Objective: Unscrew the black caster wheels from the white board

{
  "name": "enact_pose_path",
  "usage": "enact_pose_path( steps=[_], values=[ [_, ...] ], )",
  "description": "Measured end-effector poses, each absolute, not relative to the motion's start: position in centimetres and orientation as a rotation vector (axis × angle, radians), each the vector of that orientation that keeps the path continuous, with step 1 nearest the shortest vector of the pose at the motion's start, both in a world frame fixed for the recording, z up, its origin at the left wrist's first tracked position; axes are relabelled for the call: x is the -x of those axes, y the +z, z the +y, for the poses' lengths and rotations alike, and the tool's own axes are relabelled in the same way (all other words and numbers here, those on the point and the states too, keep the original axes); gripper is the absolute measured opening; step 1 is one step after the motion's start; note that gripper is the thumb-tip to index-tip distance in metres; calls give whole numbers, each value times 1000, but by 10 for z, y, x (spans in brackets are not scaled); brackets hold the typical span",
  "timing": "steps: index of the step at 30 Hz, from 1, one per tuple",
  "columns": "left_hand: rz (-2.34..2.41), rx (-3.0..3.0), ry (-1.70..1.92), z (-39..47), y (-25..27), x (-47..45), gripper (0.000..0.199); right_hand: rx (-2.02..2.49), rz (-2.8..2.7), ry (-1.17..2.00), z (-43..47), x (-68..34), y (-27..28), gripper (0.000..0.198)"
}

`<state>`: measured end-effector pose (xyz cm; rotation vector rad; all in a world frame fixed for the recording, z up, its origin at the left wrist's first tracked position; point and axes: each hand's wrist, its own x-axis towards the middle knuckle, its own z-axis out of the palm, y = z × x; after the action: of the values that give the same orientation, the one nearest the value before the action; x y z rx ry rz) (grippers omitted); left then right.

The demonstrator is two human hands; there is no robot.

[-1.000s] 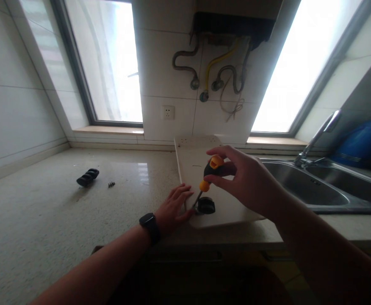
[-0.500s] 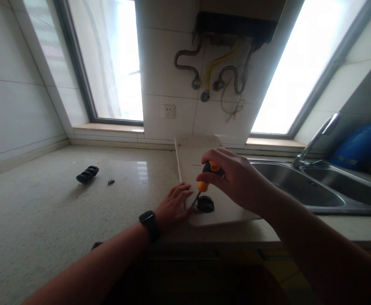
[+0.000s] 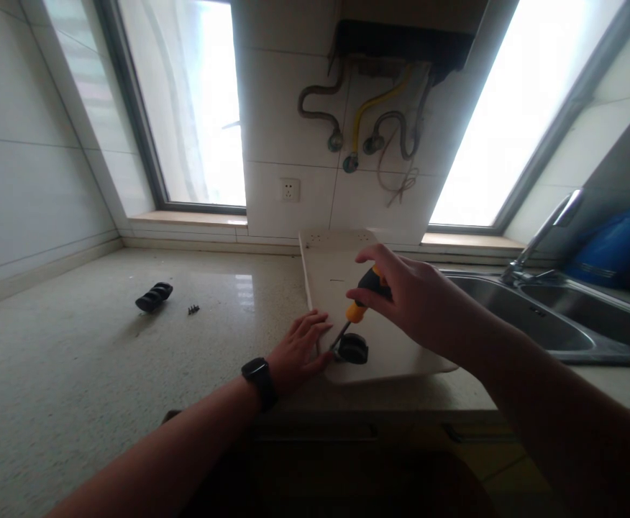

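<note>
My right hand is closed around the screwdriver, which has a yellow and black handle. Its shaft slants down to the left, and the tip meets the base of a black caster wheel on the white panel. With fingers stretched out, my left hand lies on the panel's left edge, its thumb close to the screwdriver tip. Any screw under the tip is too small to make out. Over on the left, black wheels rest on the counter beside several small screws.
The panel lies on a speckled stone counter. To its right is a steel double sink with a faucet. Pipes hang below a wall unit at the back, near a socket. A blue object sits far right.
My right hand and the screwdriver handle have shifted slightly right, so the shaft leans more. The right fingers have loosened a little around the handle. My left hand keeps its place on the panel.
</note>
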<state>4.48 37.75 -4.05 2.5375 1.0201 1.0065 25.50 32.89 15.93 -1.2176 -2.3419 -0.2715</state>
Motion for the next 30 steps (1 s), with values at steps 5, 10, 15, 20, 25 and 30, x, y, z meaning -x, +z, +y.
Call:
enact_pose_path(
  steps=[5,10,15,20,25,30],
  values=[
    [1021,-2527,984,377,-40,-45,55,1127,-2416,63,328,-265,169,47],
    [1003,-2532,1016,377,-41,-45,55,1009,-2545,287,324,-267,174,32],
    [1017,-2537,1008,379,-43,-44,56,1241,-2420,53,323,-257,164,52],
    [1035,-2539,982,377,-41,-45,55,1271,-2355,-374,331,-252,162,42],
    [1039,-2533,986,376,-39,-46,55,1174,-2396,-279,335,-257,167,29],
    [1036,-2550,984,376,-41,-44,54,1180,-2415,-64,324,-261,172,40]
  ],
)
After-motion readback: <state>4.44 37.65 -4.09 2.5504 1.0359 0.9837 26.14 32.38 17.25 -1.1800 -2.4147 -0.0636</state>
